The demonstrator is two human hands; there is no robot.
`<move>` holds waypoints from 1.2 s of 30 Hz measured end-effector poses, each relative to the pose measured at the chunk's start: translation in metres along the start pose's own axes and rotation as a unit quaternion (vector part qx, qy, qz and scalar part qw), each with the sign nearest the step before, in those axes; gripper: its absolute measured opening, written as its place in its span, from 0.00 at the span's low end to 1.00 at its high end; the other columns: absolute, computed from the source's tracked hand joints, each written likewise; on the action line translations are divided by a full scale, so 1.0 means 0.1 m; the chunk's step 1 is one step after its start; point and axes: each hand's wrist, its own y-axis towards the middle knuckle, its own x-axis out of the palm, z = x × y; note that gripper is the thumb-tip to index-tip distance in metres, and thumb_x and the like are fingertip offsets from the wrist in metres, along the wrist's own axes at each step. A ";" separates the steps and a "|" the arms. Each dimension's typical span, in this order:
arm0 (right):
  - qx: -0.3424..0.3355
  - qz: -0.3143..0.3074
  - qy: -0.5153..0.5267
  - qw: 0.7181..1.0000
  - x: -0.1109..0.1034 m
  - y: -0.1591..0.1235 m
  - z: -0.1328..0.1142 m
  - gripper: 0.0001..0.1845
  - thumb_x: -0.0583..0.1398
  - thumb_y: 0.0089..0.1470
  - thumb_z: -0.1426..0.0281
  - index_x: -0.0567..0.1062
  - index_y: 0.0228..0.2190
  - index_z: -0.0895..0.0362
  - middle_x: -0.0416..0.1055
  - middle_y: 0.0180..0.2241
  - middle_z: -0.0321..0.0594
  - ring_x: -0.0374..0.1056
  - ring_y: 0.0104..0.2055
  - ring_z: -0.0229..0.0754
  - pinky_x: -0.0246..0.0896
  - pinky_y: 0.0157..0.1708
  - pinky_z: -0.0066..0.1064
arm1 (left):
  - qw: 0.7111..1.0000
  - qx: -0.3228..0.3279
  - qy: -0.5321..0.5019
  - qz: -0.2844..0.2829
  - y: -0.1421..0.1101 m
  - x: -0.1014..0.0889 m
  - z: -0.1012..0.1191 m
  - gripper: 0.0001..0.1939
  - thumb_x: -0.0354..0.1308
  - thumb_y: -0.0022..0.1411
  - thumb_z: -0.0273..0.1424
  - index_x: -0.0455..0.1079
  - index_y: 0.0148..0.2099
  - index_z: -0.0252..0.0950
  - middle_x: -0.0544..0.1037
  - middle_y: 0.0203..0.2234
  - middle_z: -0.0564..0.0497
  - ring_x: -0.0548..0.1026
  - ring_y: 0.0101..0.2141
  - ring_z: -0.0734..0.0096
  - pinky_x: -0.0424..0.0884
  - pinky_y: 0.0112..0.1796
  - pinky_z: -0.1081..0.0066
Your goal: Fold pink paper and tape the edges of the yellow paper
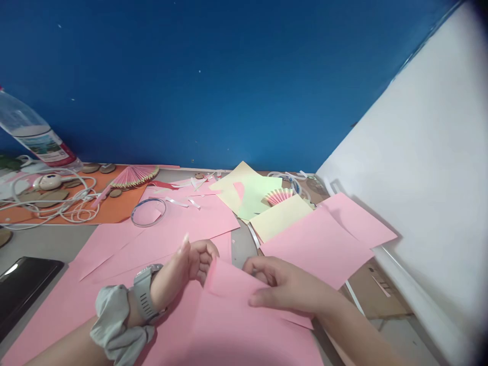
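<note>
A pink paper sheet (pixel 236 305) is raised in front of me, its left edge bent up in a narrow fold. My right hand (pixel 284 284) grips this sheet at its far edge, thumb on top and fingers behind. Beside the fold is my left hand (pixel 194 262), its thumb raised apart and its fingers loosely curled against the paper's edge, not pinching it. On the left wrist are a grey watch (pixel 147 292) and a pale scrunchie (pixel 120 320). More pink sheets (pixel 125 249) lie flat beneath both hands.
Pleated paper fans (pixel 135 176) lie at the back. Yellow paper (pixel 280 218) and another pink sheet (pixel 324 239) are to the right. At left are a phone (pixel 26 284), white cables (pixel 82 203), a metal ring (pixel 148 212) and a plastic bottle (pixel 41 142).
</note>
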 end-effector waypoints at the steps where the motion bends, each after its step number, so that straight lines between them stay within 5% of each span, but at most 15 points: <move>1: -0.008 0.055 -0.047 0.997 0.03 0.01 -0.02 0.22 0.63 0.45 0.54 0.66 0.32 0.57 0.62 0.23 0.29 0.58 0.23 0.31 0.48 0.21 0.21 | 1.000 -0.003 0.030 0.006 0.00 0.02 0.02 0.32 0.41 0.57 0.59 0.65 0.34 0.34 0.69 0.22 0.52 0.67 0.22 0.73 0.64 0.25 0.73; 5: -0.015 0.189 -0.212 0.959 0.12 0.01 -0.09 0.19 0.59 0.50 0.52 0.68 0.31 0.55 0.62 0.26 0.30 0.58 0.27 0.34 0.47 0.23 0.24 | 0.963 -0.010 0.262 0.059 0.03 0.10 0.08 0.21 0.52 0.58 0.48 0.65 0.32 0.33 0.64 0.21 0.55 0.60 0.22 0.77 0.57 0.23 0.76; 8: -0.027 0.177 -0.251 0.951 0.13 -0.02 -0.11 0.18 0.58 0.51 0.52 0.67 0.30 0.55 0.58 0.24 0.29 0.53 0.25 0.33 0.46 0.24 0.25 | 0.925 -0.030 0.373 0.068 0.04 0.12 0.06 0.21 0.50 0.60 0.46 0.58 0.26 0.34 0.53 0.18 0.60 0.51 0.20 0.80 0.48 0.20 0.77; 12: -0.055 0.130 -0.239 0.961 0.19 -0.01 -0.11 0.17 0.51 0.58 0.55 0.64 0.28 0.55 0.54 0.23 0.29 0.51 0.25 0.32 0.45 0.24 0.25 | 0.900 -0.028 0.435 -0.013 0.01 0.09 -0.01 0.22 0.48 0.62 0.45 0.56 0.24 0.34 0.48 0.18 0.60 0.48 0.21 0.80 0.45 0.20 0.76; 16: -0.057 0.136 -0.252 0.956 0.28 0.03 -0.10 0.19 0.47 0.61 0.58 0.57 0.23 0.56 0.50 0.21 0.29 0.49 0.24 0.32 0.43 0.22 0.25 | 0.888 -0.031 0.458 -0.037 -0.02 0.08 -0.04 0.22 0.46 0.64 0.45 0.62 0.26 0.33 0.50 0.18 0.59 0.49 0.21 0.79 0.47 0.21 0.76; 25: -0.063 0.127 -0.236 0.961 0.38 0.05 -0.04 0.16 0.48 0.61 0.64 0.53 0.22 0.55 0.47 0.21 0.28 0.45 0.23 0.31 0.40 0.20 0.26 | 0.911 -0.059 0.399 -0.083 -0.07 0.14 0.05 0.17 0.51 0.62 0.39 0.61 0.26 0.33 0.54 0.18 0.60 0.51 0.21 0.81 0.48 0.20 0.78; 31: -0.067 0.148 -0.207 0.965 0.40 0.04 -0.05 0.17 0.47 0.61 0.65 0.51 0.22 0.55 0.44 0.21 0.28 0.42 0.22 0.31 0.38 0.20 0.26 | 0.901 -0.036 0.426 -0.067 -0.07 0.14 0.03 0.22 0.48 0.63 0.42 0.49 0.22 0.36 0.49 0.17 0.60 0.48 0.20 0.80 0.47 0.20 0.76; 36: -0.071 0.127 -0.186 0.972 0.40 0.06 -0.04 0.17 0.46 0.61 0.65 0.50 0.22 0.55 0.44 0.21 0.29 0.42 0.23 0.32 0.38 0.21 0.28 | 0.893 -0.047 0.440 -0.089 -0.09 0.14 0.03 0.22 0.49 0.63 0.42 0.49 0.23 0.36 0.49 0.18 0.60 0.48 0.20 0.80 0.46 0.20 0.76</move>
